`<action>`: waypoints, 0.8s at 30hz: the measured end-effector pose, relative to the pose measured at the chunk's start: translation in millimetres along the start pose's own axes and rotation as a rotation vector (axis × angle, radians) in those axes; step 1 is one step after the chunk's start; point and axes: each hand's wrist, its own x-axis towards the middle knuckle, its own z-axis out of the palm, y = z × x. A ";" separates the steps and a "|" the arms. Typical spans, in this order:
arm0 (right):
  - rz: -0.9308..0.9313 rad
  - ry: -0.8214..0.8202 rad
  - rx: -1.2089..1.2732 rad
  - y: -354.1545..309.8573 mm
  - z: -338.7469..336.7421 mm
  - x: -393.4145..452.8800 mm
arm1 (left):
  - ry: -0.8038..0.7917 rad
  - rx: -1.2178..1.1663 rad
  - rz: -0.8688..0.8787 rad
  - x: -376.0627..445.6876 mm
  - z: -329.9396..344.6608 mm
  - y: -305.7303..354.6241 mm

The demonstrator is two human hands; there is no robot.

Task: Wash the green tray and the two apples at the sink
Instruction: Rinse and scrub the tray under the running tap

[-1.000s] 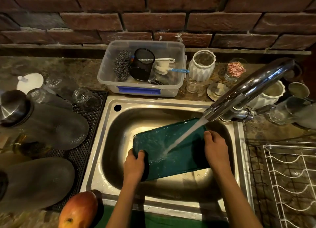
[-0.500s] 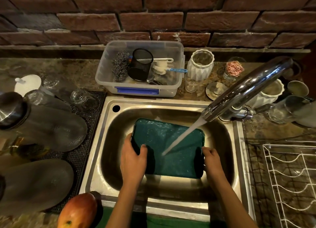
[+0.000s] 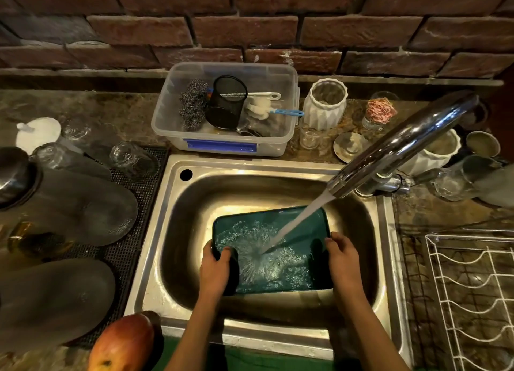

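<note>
Describer: Lower and flatter than half a second ago, the green tray [image 3: 250, 217] now lies nearly level inside the steel sink [image 3: 192, 231], and the splash across it has spread wider.

Listener: Who holds it?

Describer: A person, seen from above. The left hand [image 3: 215, 268] grips the tray's near left rim, thumb hooked over onto the inside. The right hand [image 3: 343, 256] clasps the right rim.

Listener: And the water?

Describer: A stream [image 3: 299, 222] slants down from the chrome tap [image 3: 403, 142] at upper right and strikes the tray's middle, foaming white.

Listener: Any apples?

Describer: One red-and-yellow apple [image 3: 122, 345] sits on the counter by the sink's near left corner, well apart from both hands.

Listener: What else?

Describer: Behind the sink, a clear plastic tub [image 3: 172, 137] holds scourers and brushes. A white wire rack [image 3: 472, 301] stands to the right.
</note>
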 end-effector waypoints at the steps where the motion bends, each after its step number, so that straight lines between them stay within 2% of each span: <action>1: 0.015 -0.007 -0.011 1.3 0.7 3.7 | -0.012 0.021 -0.015 2.9 1.3 -1.1; 6: 0.142 0.013 0.065 22.2 1.8 25.5 | -0.022 0.051 -0.043 12.7 9.5 0.4; 15: 0.264 0.020 0.088 57.6 5.8 49.5 | -0.073 0.056 -0.038 37.5 22.1 -2.7; 24: 0.231 -0.007 0.024 63.5 10.9 58.8 | -0.092 0.086 -0.007 51.8 23.2 -12.2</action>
